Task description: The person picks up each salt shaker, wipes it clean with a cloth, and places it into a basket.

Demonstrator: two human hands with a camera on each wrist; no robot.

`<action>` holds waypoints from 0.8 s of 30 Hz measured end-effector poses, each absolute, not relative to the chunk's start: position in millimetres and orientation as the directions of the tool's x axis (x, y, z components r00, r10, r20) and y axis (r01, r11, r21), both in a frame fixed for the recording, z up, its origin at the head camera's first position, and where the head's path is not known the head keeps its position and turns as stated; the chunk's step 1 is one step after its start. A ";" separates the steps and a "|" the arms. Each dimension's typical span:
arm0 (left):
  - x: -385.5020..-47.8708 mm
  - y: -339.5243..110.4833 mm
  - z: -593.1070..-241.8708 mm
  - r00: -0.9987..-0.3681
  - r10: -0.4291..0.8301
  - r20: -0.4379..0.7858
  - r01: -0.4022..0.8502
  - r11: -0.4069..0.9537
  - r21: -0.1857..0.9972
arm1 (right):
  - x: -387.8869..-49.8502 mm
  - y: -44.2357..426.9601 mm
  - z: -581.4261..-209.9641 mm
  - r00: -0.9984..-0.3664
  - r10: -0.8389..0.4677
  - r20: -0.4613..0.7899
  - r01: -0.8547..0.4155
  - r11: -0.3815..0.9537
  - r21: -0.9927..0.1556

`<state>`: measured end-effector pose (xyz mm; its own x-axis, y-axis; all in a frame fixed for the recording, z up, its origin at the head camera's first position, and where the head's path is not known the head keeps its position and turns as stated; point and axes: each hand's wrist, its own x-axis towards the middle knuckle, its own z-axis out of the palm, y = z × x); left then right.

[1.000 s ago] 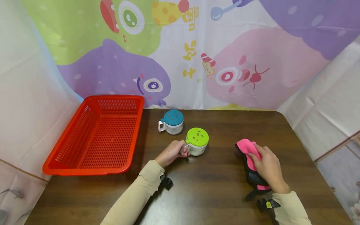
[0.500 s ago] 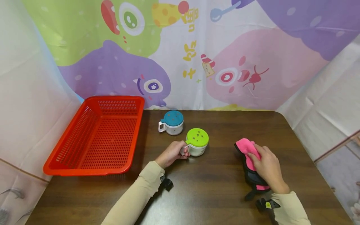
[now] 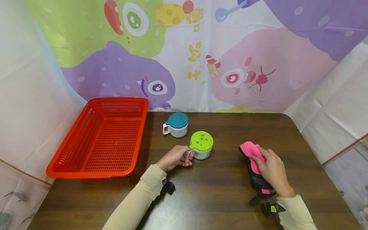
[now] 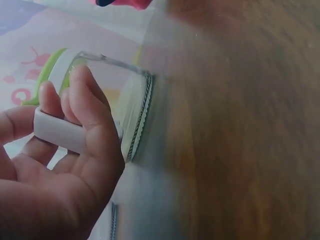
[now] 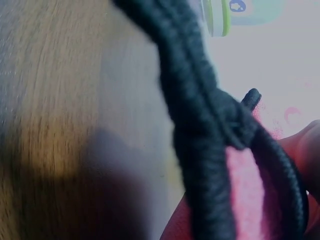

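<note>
My left hand is at the white handle of a clear seasoning jar with a green lid, which stands upright on the table. In the left wrist view the fingers curl around that handle, with the thumb against its outer end. My right hand pinches a folded pink cloth with black edging, low over the table. Black edging fills much of the right wrist view and hides part of the hand. Behind the green-lidded jar stands a similar blue-lidded jar, its handle toward the left.
A red plastic basket sits at the left of the brown wooden table. A cartoon-printed curtain hangs along the table's far edge, and pale curtains border both sides.
My left hand shifts slightly left on the jar handle, and its fingers loosen a little. The cloth in my right hand moves very slightly left. Both jars stay in place.
</note>
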<state>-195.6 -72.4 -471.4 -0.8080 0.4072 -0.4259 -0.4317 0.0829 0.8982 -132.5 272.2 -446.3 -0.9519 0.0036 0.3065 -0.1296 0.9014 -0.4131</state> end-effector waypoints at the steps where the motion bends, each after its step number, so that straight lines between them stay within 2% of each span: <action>1: -195.8 -72.5 -471.5 -0.812 0.401 -0.423 -0.424 0.091 0.901 | -132.6 272.0 -446.0 -0.953 0.004 0.304 -0.128 0.902 -0.413; 9: -194.8 -75.6 -465.8 -0.854 0.334 -0.399 -0.327 0.253 0.911 | -132.4 271.8 -448.0 -0.954 0.010 0.299 -0.120 0.903 -0.413; 15: -193.8 -78.2 -461.5 -0.909 0.273 -0.315 -0.213 0.345 0.914 | -131.7 270.9 -449.5 -0.964 0.009 0.264 -0.106 0.902 -0.419; 19: -194.4 -79.1 -461.8 -0.931 0.238 -0.278 -0.188 0.340 0.921 | -132.8 270.5 -449.6 -0.969 0.013 0.247 -0.096 0.901 -0.424; 24: -195.7 -79.3 -464.7 -0.921 0.260 -0.290 -0.221 0.264 0.939 | -133.0 269.7 -450.0 -0.976 0.022 0.218 -0.077 0.896 -0.436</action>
